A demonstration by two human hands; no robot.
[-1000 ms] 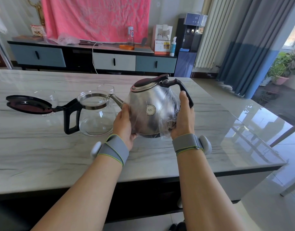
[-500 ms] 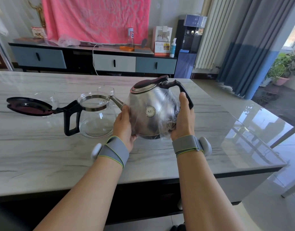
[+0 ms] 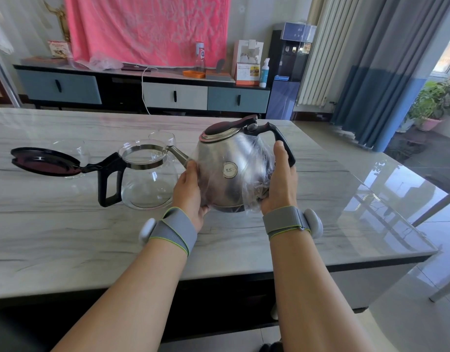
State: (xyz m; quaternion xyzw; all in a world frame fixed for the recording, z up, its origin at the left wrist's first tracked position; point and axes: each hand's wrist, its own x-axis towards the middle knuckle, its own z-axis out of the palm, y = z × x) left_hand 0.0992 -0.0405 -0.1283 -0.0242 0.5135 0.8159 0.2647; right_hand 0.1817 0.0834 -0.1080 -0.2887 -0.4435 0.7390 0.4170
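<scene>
The kettle (image 3: pixel 229 158), in plastic wrap (image 3: pixel 255 191), is held low over the table (image 3: pixel 66 237), spout-to-handle axis running 9 to 3 o'clock: left hand (image 3: pixel 189 189) curled round the spout side, right hand (image 3: pixel 280 181) round the handle side, spout tip by the glass jug (image 3: pixel 147 179).

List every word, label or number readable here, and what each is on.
No text can be read.
Round sticker on the steel kettle: characters too small.
Desk calendar: print blurred.
Bottle label: blurred.
Water dispenser panel: blurred.
</scene>
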